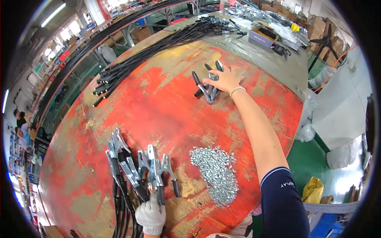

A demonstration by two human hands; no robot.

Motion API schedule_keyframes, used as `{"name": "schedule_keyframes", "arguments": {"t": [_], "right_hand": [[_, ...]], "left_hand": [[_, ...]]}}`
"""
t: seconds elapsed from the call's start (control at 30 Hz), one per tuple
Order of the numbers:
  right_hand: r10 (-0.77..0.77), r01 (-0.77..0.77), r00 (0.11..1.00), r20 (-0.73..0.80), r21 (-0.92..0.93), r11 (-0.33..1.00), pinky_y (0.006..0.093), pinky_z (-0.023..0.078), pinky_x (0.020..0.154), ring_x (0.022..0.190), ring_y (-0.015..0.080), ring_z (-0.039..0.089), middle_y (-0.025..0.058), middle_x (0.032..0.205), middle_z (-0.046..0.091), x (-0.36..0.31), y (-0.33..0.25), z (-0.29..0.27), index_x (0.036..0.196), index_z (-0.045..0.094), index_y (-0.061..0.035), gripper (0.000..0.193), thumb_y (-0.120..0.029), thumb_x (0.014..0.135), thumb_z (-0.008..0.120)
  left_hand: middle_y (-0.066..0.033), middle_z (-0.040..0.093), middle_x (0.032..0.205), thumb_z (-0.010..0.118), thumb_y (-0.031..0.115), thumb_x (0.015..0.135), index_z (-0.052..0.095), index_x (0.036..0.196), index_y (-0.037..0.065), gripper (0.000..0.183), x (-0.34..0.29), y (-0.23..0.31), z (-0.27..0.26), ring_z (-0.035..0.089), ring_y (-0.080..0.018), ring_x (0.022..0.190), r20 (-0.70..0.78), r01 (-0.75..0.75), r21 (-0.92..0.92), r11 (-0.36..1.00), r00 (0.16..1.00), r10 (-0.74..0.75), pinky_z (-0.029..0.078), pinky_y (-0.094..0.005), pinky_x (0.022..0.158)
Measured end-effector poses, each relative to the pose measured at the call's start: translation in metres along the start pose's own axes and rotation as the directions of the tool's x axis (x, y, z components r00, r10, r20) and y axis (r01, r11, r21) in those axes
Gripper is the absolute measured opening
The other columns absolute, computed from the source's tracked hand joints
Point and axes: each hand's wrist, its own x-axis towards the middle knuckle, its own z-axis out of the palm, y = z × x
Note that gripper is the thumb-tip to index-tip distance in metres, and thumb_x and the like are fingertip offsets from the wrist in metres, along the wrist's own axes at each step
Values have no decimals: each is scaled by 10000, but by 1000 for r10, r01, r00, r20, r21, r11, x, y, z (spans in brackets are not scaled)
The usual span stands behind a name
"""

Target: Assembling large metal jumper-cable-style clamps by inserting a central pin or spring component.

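My right hand, bare with a beaded bracelet, reaches to the far part of the table. Its fingers are spread over a small group of metal spring clamps with black handle sleeves, and no firm grip shows. Near the front edge my left hand, in a white glove, is closed around the black handle of a spring clamp. Beside it lies a bunch of clamps joined to black cables. A loose clamp rests to the right, its jaws pointing away from me.
A heap of small silver metal parts lies right of the left hand. Black cables stretch across the far left of the worn red table. At the far right stand an open box and a fan.
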Motion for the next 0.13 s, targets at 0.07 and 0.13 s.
{"name": "schedule_keyframes", "arguments": {"t": [0.07, 0.13], "right_hand": [[84, -92, 979, 184, 33, 995, 783, 38, 1043, 1479, 390, 3, 118, 1615, 80, 20, -9, -1, 1366, 524, -383, 866, -843, 635, 580], [60, -72, 968, 244, 42, 997, 690, 55, 1111, 1470, 409, 40, 119, 1615, 75, 47, -2, 16, 1395, 506, -329, 922, -879, 655, 518]], "left_hand": [[-65, 507, 629, 685, 196, 642, 631, 1131, 37, 517, -4, 0, -2, 543, -269, 570, 60, 16, 30, 999, 998, -17, 443, -417, 535], [-47, 479, 595, 670, 182, 632, 625, 1149, 47, 536, 3, -5, 2, 528, -253, 529, 49, -7, 44, 999, 999, 5, 438, -399, 509]]}}
